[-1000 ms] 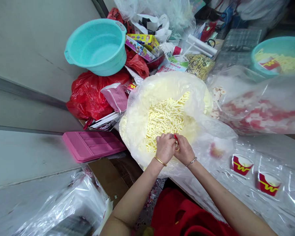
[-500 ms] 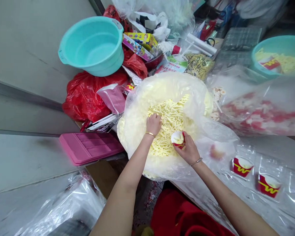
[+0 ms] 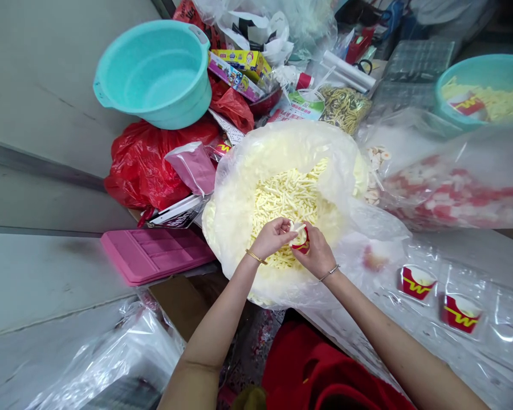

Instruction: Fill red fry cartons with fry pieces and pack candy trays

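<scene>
My right hand (image 3: 320,253) holds a small red fry carton (image 3: 300,248), its white-lined mouth tilted up, with a few pale sticks showing in it. At the carton's mouth, the fingers of my left hand (image 3: 273,238) pinch small pale-yellow fries (image 3: 298,226). Beneath both hands lies a heap of loose fry-shaped sticks (image 3: 286,193) in a large, wide-open translucent plastic bag (image 3: 239,162). How many pieces my left fingers hold is hidden.
Two red cartons with a yellow mark, one carton (image 3: 416,283) beside another carton (image 3: 461,313), sit in clear plastic trays (image 3: 500,324) at right. A turquoise basin (image 3: 154,74), red bag (image 3: 145,165) and pink lid (image 3: 154,256) stand left. Another basin (image 3: 448,108) holds yellow sticks.
My left hand has come out of the heap, moving right and down to the carton's mouth with fries in its fingers. My right hand has shifted slightly left with the carton.
</scene>
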The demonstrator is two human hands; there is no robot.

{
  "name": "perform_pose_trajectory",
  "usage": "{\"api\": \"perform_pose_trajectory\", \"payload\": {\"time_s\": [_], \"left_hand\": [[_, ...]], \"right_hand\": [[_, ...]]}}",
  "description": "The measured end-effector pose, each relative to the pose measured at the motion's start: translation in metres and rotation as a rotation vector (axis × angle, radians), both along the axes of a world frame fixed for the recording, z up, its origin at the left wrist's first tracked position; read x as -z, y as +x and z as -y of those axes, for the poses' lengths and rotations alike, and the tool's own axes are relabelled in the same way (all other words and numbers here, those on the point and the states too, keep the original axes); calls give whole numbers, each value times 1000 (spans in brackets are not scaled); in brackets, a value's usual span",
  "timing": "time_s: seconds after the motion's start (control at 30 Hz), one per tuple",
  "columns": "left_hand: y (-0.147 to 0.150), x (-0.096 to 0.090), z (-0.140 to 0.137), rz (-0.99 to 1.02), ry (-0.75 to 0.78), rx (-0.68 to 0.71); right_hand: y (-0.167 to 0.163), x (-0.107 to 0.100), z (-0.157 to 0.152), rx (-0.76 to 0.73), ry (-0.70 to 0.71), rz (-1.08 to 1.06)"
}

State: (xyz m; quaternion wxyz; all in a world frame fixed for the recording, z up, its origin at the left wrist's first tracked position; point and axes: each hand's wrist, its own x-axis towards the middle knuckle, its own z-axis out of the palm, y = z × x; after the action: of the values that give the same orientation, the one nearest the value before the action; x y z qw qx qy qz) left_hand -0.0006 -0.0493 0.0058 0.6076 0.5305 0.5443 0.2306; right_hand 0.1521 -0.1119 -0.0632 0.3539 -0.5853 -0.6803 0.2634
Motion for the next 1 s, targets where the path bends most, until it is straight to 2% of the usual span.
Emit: {"api": "perform_pose_trajectory", "payload": {"time_s": [0.2, 0.3, 0.37, 0.43, 0.5, 0.6, 0.7, 0.77, 0.87, 0.93, 1.0], "left_hand": [[13, -10, 25, -406, 449, 178], [21, -12, 38, -569, 551, 263], [23, -11, 40, -561, 560, 284], [20, -7, 31, -492, 557, 226], [16, 2, 11, -497, 558, 92], [13, 23, -29, -697, 518, -73], [15, 44, -57, -859, 443, -86], [14, 48, -61, -861, 442, -103], [8, 33, -42, -723, 505, -109], [5, 11, -19, -630, 548, 15], [6, -13, 7, -605, 589, 212]], "right_hand": [[-1, 0, 3, 5, 39, 20], [1, 3, 7, 7, 31, 23], [4, 4, 9, 2, 25, 19], [8, 4, 10, -1, 22, 14], [11, 4, 11, 15, 21, 8], [12, 4, 11, 36, 25, -3], [12, 5, 11, 37, 27, -11], [14, 6, 11, 47, 23, -14], [17, 8, 10, 64, 0, -13], [17, 9, 9, 70, -16, -11], [14, 8, 7, 64, -14, -11]]}}
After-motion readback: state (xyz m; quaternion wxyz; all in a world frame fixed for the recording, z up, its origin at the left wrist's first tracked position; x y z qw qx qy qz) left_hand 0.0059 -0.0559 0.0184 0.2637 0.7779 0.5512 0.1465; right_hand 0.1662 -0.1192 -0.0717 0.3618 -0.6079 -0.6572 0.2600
